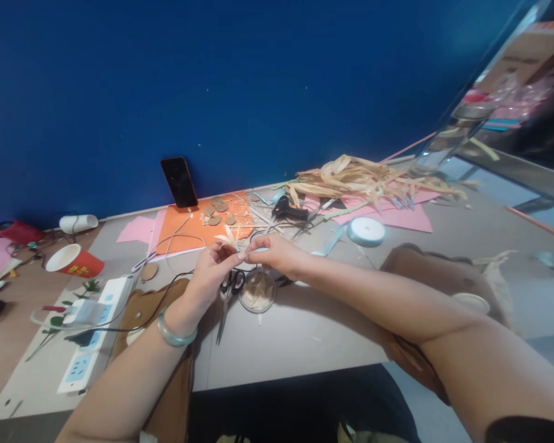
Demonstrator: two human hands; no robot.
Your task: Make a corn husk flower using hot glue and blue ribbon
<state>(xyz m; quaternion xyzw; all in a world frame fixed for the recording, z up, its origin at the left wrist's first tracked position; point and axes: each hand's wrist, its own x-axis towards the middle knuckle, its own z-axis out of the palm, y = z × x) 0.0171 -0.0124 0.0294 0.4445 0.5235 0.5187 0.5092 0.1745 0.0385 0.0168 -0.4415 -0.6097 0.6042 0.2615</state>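
My left hand (208, 271) and my right hand (277, 253) meet above the grey table (305, 332), fingers pinched together on a small pale straw piece (228, 239) and a light blue ribbon end (253, 251). A green bangle (175, 332) circles my left wrist. Right below the hands lie black-handled scissors (228, 295) and a round clear dish (257, 292) holding pale scraps.
A phone (179, 181) leans on the blue wall behind an orange sheet (189, 224) with cardboard discs. Dried straw (364, 178) lies on pink paper, beside a blue ribbon roll (366, 231) and black glue gun (290, 210). A power strip (92, 332) and red cup (74, 261) sit left.
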